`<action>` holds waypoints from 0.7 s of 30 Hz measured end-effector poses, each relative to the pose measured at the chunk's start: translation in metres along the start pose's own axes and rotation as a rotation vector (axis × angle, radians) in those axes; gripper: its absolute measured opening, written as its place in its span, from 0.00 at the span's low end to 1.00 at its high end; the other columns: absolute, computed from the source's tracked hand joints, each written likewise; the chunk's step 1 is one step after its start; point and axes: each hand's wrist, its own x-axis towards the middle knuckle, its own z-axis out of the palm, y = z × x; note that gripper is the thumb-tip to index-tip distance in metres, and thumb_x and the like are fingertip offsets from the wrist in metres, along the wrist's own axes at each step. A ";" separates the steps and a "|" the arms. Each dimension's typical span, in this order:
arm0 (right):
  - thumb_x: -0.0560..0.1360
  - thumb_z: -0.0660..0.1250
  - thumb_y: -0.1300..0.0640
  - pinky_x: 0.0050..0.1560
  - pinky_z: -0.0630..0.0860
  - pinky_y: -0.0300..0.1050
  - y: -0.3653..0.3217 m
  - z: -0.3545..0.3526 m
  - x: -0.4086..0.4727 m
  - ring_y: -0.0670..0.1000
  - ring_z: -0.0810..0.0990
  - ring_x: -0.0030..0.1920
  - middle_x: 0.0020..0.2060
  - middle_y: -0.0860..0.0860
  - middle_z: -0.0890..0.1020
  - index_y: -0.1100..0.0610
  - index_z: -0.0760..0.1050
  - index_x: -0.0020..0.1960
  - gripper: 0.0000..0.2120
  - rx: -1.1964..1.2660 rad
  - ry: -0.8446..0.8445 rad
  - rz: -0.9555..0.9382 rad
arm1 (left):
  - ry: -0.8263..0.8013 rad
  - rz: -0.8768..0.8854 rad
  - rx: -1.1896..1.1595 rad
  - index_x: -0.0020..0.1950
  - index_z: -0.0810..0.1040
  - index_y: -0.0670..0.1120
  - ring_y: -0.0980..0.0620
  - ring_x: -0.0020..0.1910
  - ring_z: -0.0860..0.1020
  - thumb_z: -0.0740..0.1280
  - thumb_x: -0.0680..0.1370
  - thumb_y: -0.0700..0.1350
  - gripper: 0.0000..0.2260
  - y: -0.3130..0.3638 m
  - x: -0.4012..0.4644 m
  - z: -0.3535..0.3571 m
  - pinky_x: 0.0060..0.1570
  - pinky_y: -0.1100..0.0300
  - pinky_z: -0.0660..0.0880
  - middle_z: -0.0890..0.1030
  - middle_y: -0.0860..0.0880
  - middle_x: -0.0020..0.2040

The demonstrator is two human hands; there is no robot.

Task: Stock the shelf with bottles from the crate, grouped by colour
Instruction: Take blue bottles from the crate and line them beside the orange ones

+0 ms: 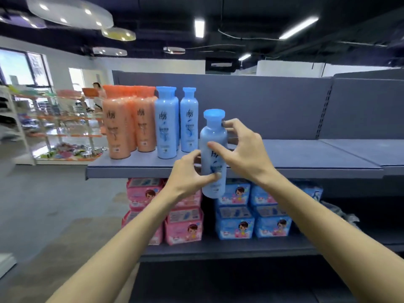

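Observation:
A blue bottle with a blue cap stands upright in the air in front of the grey shelf, its base below the shelf's front edge. My left hand grips its lower body from the left. My right hand holds its upper body from the right, thumb across the front. On the shelf's left end stand several orange bottles and, just right of them, two blue bottles. The crate is out of view.
The shelf stretches bare to the right of the blue bottles. Below it, pink packs and blue packs fill a lower shelf. A display rack and a person stand far off on the left.

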 end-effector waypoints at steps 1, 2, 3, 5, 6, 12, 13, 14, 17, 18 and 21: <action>0.72 0.75 0.49 0.49 0.77 0.34 -0.005 0.000 0.012 0.47 0.83 0.50 0.53 0.49 0.83 0.57 0.74 0.63 0.23 -0.003 0.016 -0.007 | 0.028 -0.005 0.009 0.57 0.78 0.50 0.61 0.47 0.81 0.78 0.67 0.53 0.22 0.004 0.008 -0.007 0.44 0.65 0.78 0.82 0.56 0.50; 0.72 0.75 0.48 0.50 0.79 0.39 -0.010 0.001 0.024 0.48 0.83 0.48 0.52 0.49 0.84 0.56 0.74 0.63 0.23 -0.004 0.029 -0.007 | 0.058 -0.013 0.018 0.58 0.78 0.49 0.61 0.47 0.81 0.78 0.67 0.52 0.22 0.008 0.014 -0.014 0.42 0.69 0.76 0.82 0.56 0.50; 0.72 0.75 0.48 0.50 0.80 0.43 -0.012 0.002 0.035 0.49 0.83 0.47 0.51 0.49 0.84 0.56 0.74 0.62 0.23 -0.004 0.035 0.007 | 0.087 -0.022 0.025 0.57 0.78 0.49 0.61 0.47 0.80 0.78 0.68 0.52 0.21 0.011 0.020 -0.020 0.40 0.72 0.75 0.81 0.56 0.51; 0.71 0.74 0.47 0.49 0.81 0.48 -0.014 0.006 0.056 0.49 0.83 0.46 0.50 0.49 0.83 0.55 0.74 0.62 0.23 0.019 0.032 0.045 | 0.131 -0.033 0.042 0.57 0.77 0.49 0.62 0.46 0.80 0.78 0.68 0.51 0.20 0.012 0.030 -0.029 0.39 0.75 0.73 0.81 0.56 0.51; 0.71 0.74 0.47 0.48 0.81 0.50 -0.013 0.008 0.064 0.49 0.83 0.47 0.50 0.49 0.83 0.55 0.74 0.62 0.24 0.029 0.026 0.059 | 0.141 -0.042 0.052 0.58 0.78 0.50 0.61 0.46 0.80 0.78 0.69 0.51 0.20 0.011 0.034 -0.032 0.39 0.76 0.72 0.81 0.56 0.51; 0.72 0.73 0.47 0.49 0.80 0.48 -0.003 0.033 0.093 0.51 0.80 0.51 0.53 0.51 0.80 0.56 0.72 0.65 0.25 0.027 -0.007 0.130 | 0.153 -0.109 0.117 0.62 0.78 0.48 0.53 0.52 0.80 0.74 0.72 0.51 0.20 -0.005 0.053 -0.033 0.49 0.62 0.75 0.82 0.52 0.55; 0.73 0.73 0.48 0.48 0.80 0.49 -0.002 0.037 0.097 0.51 0.79 0.50 0.51 0.50 0.80 0.56 0.72 0.65 0.25 0.028 -0.008 0.134 | 0.159 -0.112 0.122 0.62 0.79 0.48 0.54 0.50 0.80 0.74 0.73 0.50 0.19 -0.007 0.055 -0.032 0.49 0.61 0.76 0.83 0.52 0.54; 0.73 0.73 0.48 0.48 0.81 0.49 -0.001 0.040 0.101 0.50 0.79 0.48 0.49 0.48 0.79 0.56 0.72 0.64 0.24 0.029 -0.011 0.140 | 0.166 -0.116 0.128 0.61 0.79 0.48 0.54 0.50 0.80 0.74 0.73 0.50 0.18 -0.010 0.058 -0.032 0.50 0.59 0.77 0.83 0.52 0.54; 0.74 0.71 0.48 0.49 0.80 0.50 0.004 0.051 0.116 0.50 0.78 0.48 0.50 0.49 0.78 0.56 0.70 0.64 0.23 0.010 -0.047 0.169 | 0.181 -0.152 0.147 0.60 0.78 0.48 0.51 0.51 0.80 0.72 0.74 0.52 0.17 -0.017 0.066 -0.030 0.54 0.49 0.78 0.83 0.51 0.53; 0.74 0.71 0.47 0.49 0.80 0.51 0.006 0.055 0.120 0.51 0.78 0.49 0.52 0.51 0.78 0.55 0.70 0.65 0.24 0.001 -0.057 0.178 | 0.190 -0.171 0.160 0.60 0.78 0.48 0.49 0.52 0.80 0.71 0.74 0.53 0.17 -0.020 0.070 -0.028 0.55 0.47 0.77 0.83 0.50 0.52; 0.75 0.69 0.46 0.49 0.80 0.53 0.013 0.067 0.130 0.53 0.79 0.48 0.55 0.53 0.77 0.54 0.67 0.68 0.26 -0.025 -0.081 0.191 | 0.223 -0.216 0.195 0.62 0.75 0.45 0.45 0.54 0.78 0.70 0.76 0.51 0.17 -0.027 0.080 -0.023 0.59 0.44 0.73 0.82 0.47 0.52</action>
